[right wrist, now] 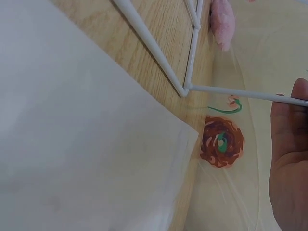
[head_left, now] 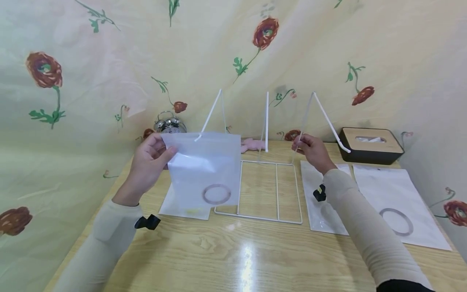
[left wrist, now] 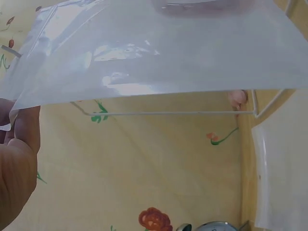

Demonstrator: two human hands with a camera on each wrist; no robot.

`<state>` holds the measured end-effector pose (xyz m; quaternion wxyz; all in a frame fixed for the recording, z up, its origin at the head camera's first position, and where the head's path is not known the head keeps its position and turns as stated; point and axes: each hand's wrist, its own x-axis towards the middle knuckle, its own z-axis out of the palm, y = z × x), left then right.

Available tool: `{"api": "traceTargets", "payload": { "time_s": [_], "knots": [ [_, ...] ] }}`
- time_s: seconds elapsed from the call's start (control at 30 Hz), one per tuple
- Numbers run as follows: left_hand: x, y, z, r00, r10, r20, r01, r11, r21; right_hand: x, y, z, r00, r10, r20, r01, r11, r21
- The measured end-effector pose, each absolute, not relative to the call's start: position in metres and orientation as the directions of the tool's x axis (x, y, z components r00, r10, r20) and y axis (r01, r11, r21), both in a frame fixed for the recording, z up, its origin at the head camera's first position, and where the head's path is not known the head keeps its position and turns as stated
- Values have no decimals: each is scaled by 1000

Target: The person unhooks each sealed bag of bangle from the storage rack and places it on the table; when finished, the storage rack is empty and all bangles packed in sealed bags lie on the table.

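My left hand (head_left: 146,160) pinches the upper left edge of a translucent whitish plastic bag (head_left: 200,162), thumb in front. A pinkish ring shows low on the bag. The bag's top meets the tip of the left slanted arm of a white wire rack (head_left: 267,121), which stands on the table; the left wrist view shows a rod end at the bag (left wrist: 120,53) near my hand. My right hand (head_left: 311,150) holds the rack's right rear upright between thumb and fingers. In the right wrist view, the fingers of that hand (right wrist: 293,163) lie against the rod.
Two white bags, an inner one (head_left: 317,202) and an outer one (head_left: 405,198), lie at the right. Another white sheet (head_left: 182,207) lies under the held bag. Behind stand an alarm clock (head_left: 171,123), a pink toy (head_left: 251,144) and a tissue box (head_left: 372,156), before a flowered wall covering (head_left: 219,52).
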<state>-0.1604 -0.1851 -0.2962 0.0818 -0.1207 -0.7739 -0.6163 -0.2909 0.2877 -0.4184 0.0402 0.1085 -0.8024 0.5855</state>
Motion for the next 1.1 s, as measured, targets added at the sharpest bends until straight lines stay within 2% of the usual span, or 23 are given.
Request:
{"api": "traceTargets", "payload": {
  "time_s": [0.23,0.47,0.77,1.1],
  "knots": [
    [-147,-189,-294,-956,95,277,288,128,949,-290,288,-419,-979,-106,171,-194,272,-942],
    [-139,-199,-296,-952,128,278,276,-35,961,-292,287,-418,-983,-103,154,-177,283,-943],
    [-131,-244,-315,-969,128,210,189,-157,969,-295,286,-415,-977,-104,185,-208,280,-937],
    [-106,-308,-335,-987,100,128,118,-104,988,-298,290,-408,-971,-100,217,-236,256,-937]
  ]
}}
